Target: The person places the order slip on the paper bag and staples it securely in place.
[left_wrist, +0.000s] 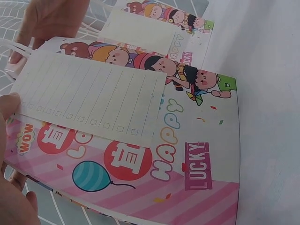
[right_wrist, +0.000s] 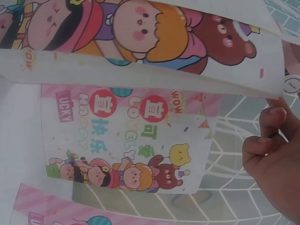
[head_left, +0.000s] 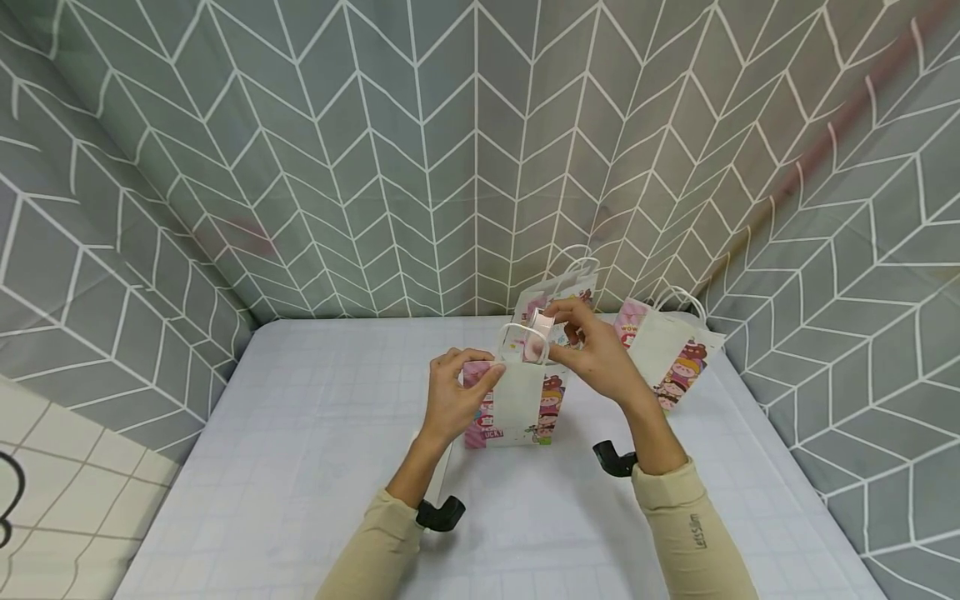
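A small gift bag (head_left: 553, 404) with cartoon figures and white handles stands upright on the table. Over its front lies a cream checklist sheet (left_wrist: 89, 96) with ruled lines and small boxes. My left hand (head_left: 456, 392) grips the bag's top left corner, thumb in front at the sheet's edge. Just above the bag's opening, beside the handle, my right hand (head_left: 596, 354) pinches a small pale pink spool-like roll (head_left: 540, 325) between thumb and fingers. In the right wrist view only a round white labelled end (right_wrist: 291, 84) of it shows.
Behind stands another matching bag (head_left: 555, 289). A third bag (head_left: 682, 367), also with a cream sheet on its front, leans to the right. The white edge of a flat item (head_left: 440, 477) shows beside my left wrist. Patterned curtain (head_left: 420, 167) encloses the table's back and sides.
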Demonstrator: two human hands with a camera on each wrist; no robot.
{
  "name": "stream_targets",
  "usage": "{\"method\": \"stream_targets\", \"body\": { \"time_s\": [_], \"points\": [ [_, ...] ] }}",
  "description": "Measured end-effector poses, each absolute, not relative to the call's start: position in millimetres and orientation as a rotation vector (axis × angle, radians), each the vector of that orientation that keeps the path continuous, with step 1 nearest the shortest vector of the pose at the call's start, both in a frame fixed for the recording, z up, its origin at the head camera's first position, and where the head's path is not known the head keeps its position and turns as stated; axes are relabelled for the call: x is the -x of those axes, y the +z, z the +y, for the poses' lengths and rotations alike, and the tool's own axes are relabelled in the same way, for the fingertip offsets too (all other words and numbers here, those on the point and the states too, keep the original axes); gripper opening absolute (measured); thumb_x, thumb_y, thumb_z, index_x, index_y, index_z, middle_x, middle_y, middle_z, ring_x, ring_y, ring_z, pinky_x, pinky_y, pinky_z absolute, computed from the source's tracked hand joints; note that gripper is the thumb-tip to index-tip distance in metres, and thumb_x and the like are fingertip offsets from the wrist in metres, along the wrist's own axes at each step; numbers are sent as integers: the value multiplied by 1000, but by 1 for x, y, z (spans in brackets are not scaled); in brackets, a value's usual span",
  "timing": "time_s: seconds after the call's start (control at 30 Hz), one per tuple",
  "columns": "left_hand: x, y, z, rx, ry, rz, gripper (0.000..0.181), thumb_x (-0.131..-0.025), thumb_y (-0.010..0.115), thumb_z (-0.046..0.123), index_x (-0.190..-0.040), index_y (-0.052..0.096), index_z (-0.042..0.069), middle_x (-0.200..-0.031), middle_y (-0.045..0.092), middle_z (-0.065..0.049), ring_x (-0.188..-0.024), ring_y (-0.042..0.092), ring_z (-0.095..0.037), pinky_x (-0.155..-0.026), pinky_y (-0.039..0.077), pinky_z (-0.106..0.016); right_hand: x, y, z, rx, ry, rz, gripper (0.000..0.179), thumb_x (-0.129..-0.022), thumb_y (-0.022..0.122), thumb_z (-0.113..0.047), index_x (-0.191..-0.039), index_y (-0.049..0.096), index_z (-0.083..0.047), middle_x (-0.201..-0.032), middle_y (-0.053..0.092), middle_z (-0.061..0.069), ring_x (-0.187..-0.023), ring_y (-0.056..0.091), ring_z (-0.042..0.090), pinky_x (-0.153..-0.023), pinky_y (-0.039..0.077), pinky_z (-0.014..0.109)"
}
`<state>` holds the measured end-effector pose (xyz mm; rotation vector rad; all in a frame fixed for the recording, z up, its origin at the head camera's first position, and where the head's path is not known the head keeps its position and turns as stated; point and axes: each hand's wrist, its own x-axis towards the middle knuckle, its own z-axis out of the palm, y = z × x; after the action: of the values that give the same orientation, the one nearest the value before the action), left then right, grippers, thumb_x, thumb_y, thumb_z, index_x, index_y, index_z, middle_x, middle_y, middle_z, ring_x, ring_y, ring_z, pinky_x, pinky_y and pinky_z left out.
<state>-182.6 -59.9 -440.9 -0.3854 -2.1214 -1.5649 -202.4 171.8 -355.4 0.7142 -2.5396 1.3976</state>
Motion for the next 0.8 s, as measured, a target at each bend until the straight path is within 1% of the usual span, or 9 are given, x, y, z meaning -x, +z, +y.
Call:
{"method": "stream_targets", "body": {
  "time_s": [0.2, 0.4, 0.47, 0.63, 0.8],
  "points": [
    [183, -442, -59, 381, -1565, -2113, 15, -85, 82, 26, -92, 75, 14, -84, 64, -1, -103, 52, -28, -99, 29, -56, 196, -349, 169, -714, 1445, -2543, 49, -88, 76, -5, -132, 55, -15, -113, 61, 13, -92, 45, 30, -77, 36, 40],
    [183, -442, -58, 384, -1562, -2110, 15, -85, 82, 27, -92, 75, 15, -84, 64, -1, -101, 53, -27, -99, 29, -55, 193, -347, 168, -762, 1402, -2548, 45, -89, 78, -13, -129, 57, -16, -108, 62, 10, -90, 45, 27, -76, 37, 38],
    [184, -442, -58, 387, -1556, -2107, 15, -85, 82, 27, -92, 75, 15, -84, 65, -1, -100, 54, -27, -98, 29, -54, 192, -347, 167, -780, 1385, -2548, 44, -89, 78, -15, -128, 58, -17, -108, 62, 8, -89, 45, 26, -75, 37, 37],
    [184, -443, -58, 391, -1533, -2097, 15, -85, 82, 27, -92, 75, 15, -84, 66, -1, -97, 56, -25, -99, 30, -54, 188, -346, 162, -813, 1313, -2541, 42, -89, 79, -17, -125, 59, -19, -107, 63, 5, -87, 46, 30, -68, 37, 36],
    [184, -443, -57, 372, -1537, -2098, 16, -85, 83, 27, -92, 75, 15, -84, 66, -1, -99, 57, -26, -99, 30, -55, 185, -346, 156, -844, 1254, -2544, 42, -88, 80, -20, -123, 58, -22, -108, 63, 2, -86, 45, 25, -61, 36, 33]
  ]
}}
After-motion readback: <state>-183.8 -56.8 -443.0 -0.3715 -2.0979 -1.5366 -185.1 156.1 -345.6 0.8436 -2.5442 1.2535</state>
